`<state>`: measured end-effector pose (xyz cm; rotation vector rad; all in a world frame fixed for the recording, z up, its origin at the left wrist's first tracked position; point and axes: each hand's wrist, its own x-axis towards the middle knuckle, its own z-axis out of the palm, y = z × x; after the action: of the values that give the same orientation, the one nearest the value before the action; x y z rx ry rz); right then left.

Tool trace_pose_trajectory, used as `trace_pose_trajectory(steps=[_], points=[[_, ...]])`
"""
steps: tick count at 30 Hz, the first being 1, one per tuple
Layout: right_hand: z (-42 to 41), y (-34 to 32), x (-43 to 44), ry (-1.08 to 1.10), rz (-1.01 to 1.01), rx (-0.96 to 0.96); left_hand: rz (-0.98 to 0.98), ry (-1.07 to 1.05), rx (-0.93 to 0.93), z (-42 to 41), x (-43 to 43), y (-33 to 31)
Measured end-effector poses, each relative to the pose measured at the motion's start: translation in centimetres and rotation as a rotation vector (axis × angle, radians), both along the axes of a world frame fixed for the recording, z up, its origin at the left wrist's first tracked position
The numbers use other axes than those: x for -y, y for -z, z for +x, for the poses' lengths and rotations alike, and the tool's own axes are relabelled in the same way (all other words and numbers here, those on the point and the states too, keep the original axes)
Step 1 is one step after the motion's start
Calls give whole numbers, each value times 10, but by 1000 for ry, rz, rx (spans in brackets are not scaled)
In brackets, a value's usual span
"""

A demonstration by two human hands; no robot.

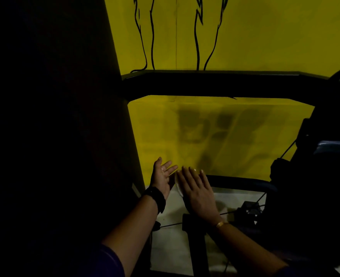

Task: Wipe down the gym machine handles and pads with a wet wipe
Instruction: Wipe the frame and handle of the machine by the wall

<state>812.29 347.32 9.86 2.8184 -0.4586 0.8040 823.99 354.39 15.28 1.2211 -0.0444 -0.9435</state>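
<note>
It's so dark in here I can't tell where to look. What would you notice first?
The bright yellow wall with black squiggly lines fills the top and middle. A black machine bar crosses it. Below, the left hand and right hand are open, a white wipe between them.

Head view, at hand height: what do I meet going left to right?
Dark upright panel → left hand → white wipe → right hand → machine frame at the right edge.
</note>
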Motion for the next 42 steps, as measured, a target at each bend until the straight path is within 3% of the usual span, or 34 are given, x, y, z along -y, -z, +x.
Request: trace_pose_trajectory(steps=[6,11,14,16,18,22,27,33,37,40,42], points=[[-10,-1,4,-101,-95,-79,-35,11,-19,-5,-1,-5],[-3,-24,8,91,149,-33,-36,14,5,-10,2,-2],[-26,-8,13,-15,15,-30,-18,26,79,-19,5,-2],[-42,-6,22,-43,-60,0,11,44,231,-25,7,-2],[-54,-14,30,84,-31,48,68,82,539,-29,7,3],[-45,-32,23,337,136,79,208,391,1073,-34,5,21],[-19,-24,1,91,166,8,675,481,1639,-37,2,13],[-64,-18,40,24,-19,-26,796,504,1808,-49,-1,6],[-94,-19,62,242,76,33,824,563,1887,-64,9,5],[-93,-24,54,432,129,53,812,603,1846,-77,20,2],[-79,-25,36,437,130,22,811,610,1823,-83,24,1]])
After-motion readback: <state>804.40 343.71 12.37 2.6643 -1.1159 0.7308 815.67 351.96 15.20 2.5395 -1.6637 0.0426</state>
